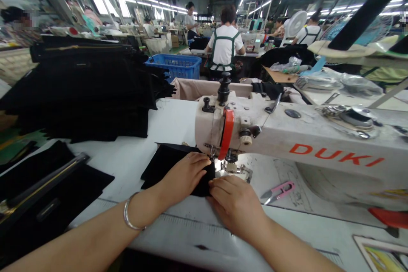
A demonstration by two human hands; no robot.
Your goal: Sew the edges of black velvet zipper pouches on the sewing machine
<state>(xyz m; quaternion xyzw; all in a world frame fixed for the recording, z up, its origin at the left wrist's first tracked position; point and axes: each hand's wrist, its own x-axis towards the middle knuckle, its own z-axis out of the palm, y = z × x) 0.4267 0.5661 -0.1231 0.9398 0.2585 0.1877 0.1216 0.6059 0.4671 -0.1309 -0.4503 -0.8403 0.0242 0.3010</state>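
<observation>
At the needle end of the white sewing machine [270, 125], with big red letters "DUKI" on its side: a black fabric piece [165, 165], lying flat, right edge tucked close by the needle. On top of the fabric, just left of the machine's needle, the left hand [185, 175], laid low and narrow, fingers side by side, pressing down. Round its wrist, a shiny silver bangle [126, 214]. At the near right corner of the fabric, just in front of the machine's needle, the right hand [237, 199], fingers bent and bunched, touching the edge; hard to tell if pinching it. So, fabric under the left hand and beside the right. Under the machine's long arm, pink thread snips [282, 190]. Well left of the machine, a black piece with a zipper [81, 193], and farther back, a tall pile of black pieces [86, 89]. Behind the machine, a blue basket [186, 68] and a person in a white shirt [223, 44].
</observation>
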